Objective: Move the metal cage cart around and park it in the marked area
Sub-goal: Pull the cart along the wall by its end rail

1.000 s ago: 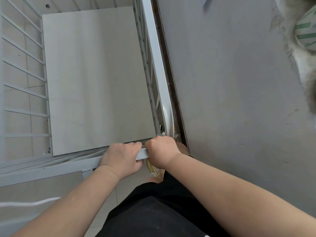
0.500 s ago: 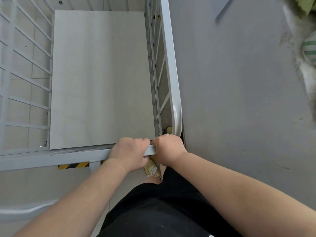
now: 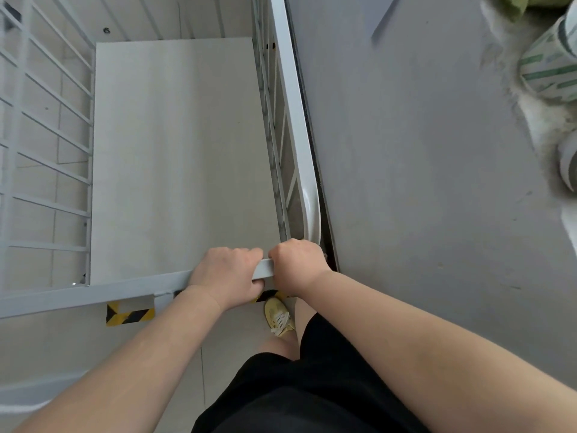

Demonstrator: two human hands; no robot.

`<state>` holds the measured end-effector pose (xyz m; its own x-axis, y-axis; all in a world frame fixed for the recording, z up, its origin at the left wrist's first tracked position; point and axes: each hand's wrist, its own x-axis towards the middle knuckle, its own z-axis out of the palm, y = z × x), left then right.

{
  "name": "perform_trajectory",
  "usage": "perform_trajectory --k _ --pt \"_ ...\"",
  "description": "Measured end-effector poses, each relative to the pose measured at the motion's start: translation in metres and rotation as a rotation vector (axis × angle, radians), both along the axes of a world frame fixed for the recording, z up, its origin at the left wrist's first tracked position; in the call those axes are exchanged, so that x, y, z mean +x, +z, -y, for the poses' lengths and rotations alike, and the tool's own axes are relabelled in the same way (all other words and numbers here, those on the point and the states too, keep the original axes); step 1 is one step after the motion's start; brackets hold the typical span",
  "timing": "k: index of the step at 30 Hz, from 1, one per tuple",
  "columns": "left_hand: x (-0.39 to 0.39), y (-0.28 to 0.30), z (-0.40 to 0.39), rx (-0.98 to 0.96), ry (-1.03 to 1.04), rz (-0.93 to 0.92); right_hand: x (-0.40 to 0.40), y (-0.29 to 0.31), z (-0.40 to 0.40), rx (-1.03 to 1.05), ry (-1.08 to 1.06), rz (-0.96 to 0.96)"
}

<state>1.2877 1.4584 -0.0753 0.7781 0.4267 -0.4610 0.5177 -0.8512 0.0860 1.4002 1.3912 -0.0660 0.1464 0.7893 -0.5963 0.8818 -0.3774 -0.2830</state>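
The metal cage cart (image 3: 293, 98) is white-grey, with barred sides and a pale flat floor panel (image 3: 178, 157), seen from above. My left hand (image 3: 226, 275) and my right hand (image 3: 296, 264) are both closed around its near top rail (image 3: 93, 292), side by side at the cart's right corner. Yellow-and-black striped tape (image 3: 129, 314) on the tiled floor shows just below the rail, with another piece partly hidden under my left hand. The cart's right side runs close along a grey wall (image 3: 421, 182).
The grey wall fills the right half of the view. Green-and-white rolls (image 3: 549, 67) sit at the upper right beside rough pale patches. My yellow shoe (image 3: 278, 315) stands on the tiles just behind the tape. Pale tiled floor lies at the lower left.
The cart has moved forward and straightened beside the wall. Striped floor tape has come into view under the near rail. Both hands keep the same grip.
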Motion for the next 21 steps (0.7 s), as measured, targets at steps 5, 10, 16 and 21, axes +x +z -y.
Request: perform_trajectory --k 5,10,16,21 --pt "-0.0015 -0.0024 0.0004 0.015 0.015 0.015 -0.0001 -0.002 0.0021 0.025 -0.005 -0.004" --pt "-0.0016 -0.0023 -0.0002 0.006 0.041 0.034 -0.0009 -0.0014 0.0031 0.047 -0.021 0.003" --pt "-0.001 -0.001 -0.0005 0.002 0.056 0.029 -0.0039 0.0011 0.0047 0.067 -0.072 -0.003" --pt "-0.0037 0.0016 0.0007 0.008 0.05 0.04 -0.0061 0.0033 0.0049 0.06 -0.091 -0.004"
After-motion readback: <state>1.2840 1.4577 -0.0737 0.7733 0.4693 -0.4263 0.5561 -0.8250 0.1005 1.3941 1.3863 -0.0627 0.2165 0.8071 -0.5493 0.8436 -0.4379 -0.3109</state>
